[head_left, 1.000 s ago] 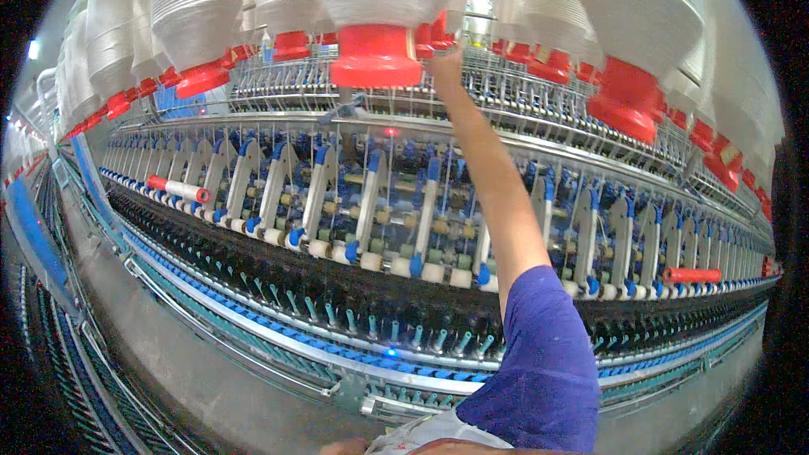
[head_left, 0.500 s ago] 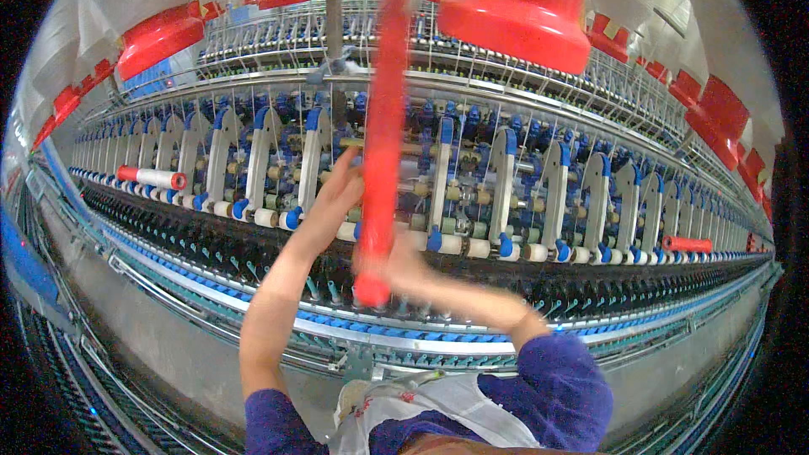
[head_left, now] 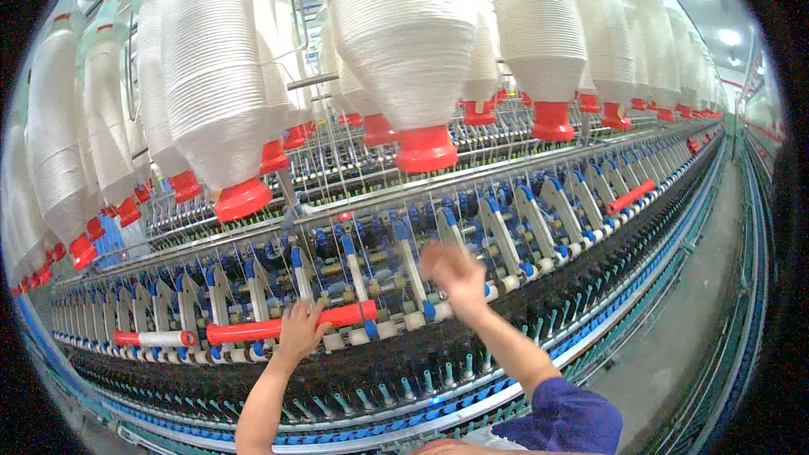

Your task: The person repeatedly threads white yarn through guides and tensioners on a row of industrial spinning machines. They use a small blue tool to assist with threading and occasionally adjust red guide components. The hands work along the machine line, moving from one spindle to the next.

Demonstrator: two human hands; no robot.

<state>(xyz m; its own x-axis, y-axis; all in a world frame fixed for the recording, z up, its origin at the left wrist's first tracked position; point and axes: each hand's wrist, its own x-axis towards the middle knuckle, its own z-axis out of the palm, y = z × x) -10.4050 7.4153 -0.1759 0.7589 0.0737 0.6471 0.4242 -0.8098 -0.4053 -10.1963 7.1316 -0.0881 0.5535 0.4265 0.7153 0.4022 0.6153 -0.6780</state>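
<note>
A long red bobbin tube (head_left: 348, 314) lies lengthwise along the front rollers of the spinning frame. Across its middle rests my left hand (head_left: 301, 330), fingers closed over it. To the right, my right hand (head_left: 456, 276) is lifted in front of the grey, blue-capped arms (head_left: 411, 257) of the frame, apart from the tube. Its fingers are smeared by motion, so whether it holds anything is unclear. Just left of the tube lies a second red tube with white yarn around its middle (head_left: 160, 339).
Big white yarn bobbins (head_left: 404, 25) with red ends hang overhead in rows. Below the rollers runs a row of teal spindles (head_left: 407, 388), with a blue-and-silver rail under them. Another red tube (head_left: 630, 197) lies farther right on the rollers, beside an aisle floor (head_left: 674, 312).
The red tube, upright and blurred before, now lies along the rollers under my left hand. My right hand has moved away to the right. The view has tilted up and turned right.
</note>
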